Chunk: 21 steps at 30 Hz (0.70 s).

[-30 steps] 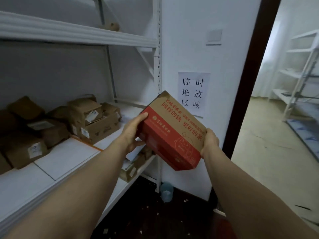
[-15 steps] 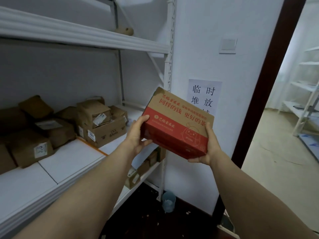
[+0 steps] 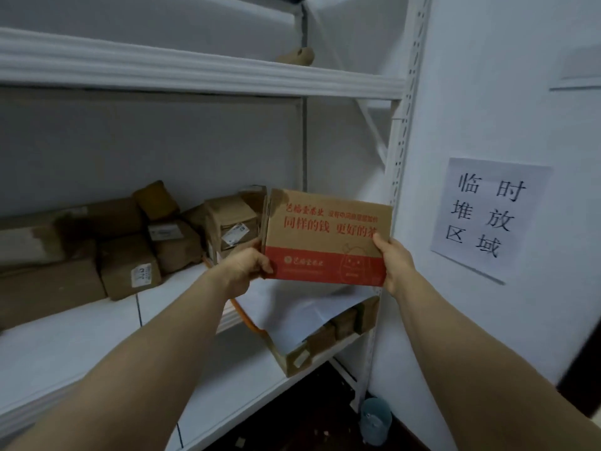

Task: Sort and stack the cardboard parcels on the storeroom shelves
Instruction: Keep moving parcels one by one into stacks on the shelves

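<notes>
I hold a brown and red printed parcel (image 3: pixel 327 237) level in front of the right end of the middle shelf (image 3: pixel 81 336). My left hand (image 3: pixel 247 266) grips its left edge and my right hand (image 3: pixel 392 260) grips its right edge. The parcel hangs above the shelf board without touching it. Several plain brown parcels (image 3: pixel 130 252) with white labels lie crowded at the back left of that shelf. One labelled parcel (image 3: pixel 229 222) stands just behind the held one.
The upper shelf (image 3: pixel 195 71) carries a small tan item (image 3: pixel 297 56). White sheets (image 3: pixel 302 310) lie under the parcel. More parcels (image 3: pixel 320 346) sit on the lower shelf. The perforated upright (image 3: pixel 401 151) and a wall with a paper sign (image 3: pixel 486 216) close the right side. A blue cup (image 3: pixel 374 419) stands on the floor.
The view has swung left toward the shelves and closer. The parcel has gone from tilted to level and has moved in over the right end of the middle shelf, both hands still gripping it.
</notes>
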Each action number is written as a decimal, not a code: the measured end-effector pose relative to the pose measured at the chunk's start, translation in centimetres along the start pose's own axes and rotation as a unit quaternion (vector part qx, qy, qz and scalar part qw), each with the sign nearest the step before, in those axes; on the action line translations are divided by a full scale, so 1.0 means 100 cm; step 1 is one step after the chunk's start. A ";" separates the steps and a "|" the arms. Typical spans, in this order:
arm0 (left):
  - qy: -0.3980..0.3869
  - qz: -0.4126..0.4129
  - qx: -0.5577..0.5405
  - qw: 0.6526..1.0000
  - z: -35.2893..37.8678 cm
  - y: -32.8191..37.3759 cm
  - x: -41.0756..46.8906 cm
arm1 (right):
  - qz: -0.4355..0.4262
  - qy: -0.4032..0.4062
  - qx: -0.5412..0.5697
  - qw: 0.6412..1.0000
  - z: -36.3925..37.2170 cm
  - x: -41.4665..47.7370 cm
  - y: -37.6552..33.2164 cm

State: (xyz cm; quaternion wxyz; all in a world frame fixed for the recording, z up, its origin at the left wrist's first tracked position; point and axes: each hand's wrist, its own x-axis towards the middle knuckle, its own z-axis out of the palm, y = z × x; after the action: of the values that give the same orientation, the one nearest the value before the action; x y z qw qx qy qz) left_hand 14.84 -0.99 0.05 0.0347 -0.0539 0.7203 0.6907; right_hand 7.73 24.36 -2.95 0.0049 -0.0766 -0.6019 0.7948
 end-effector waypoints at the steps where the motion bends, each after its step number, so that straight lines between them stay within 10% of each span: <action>1: 0.007 -0.010 0.012 1.000 -0.002 -0.003 -0.003 | 0.007 -0.005 0.003 1.000 0.005 0.007 0.003; 7: 0.135 -0.061 -0.110 0.983 -0.020 -0.025 -0.011 | 0.058 -0.050 0.060 0.995 0.034 0.025 0.021; 21: 0.143 -0.078 -0.211 0.964 -0.017 -0.048 -0.012 | 0.073 -0.060 0.000 0.996 0.062 0.032 0.055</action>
State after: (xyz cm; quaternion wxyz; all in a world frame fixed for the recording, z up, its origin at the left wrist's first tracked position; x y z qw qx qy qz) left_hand 16.70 -2.85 -4.50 -0.0271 -0.2138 0.5495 0.8072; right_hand 4.26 17.23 -6.95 -0.0892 -0.0730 -0.5938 0.7963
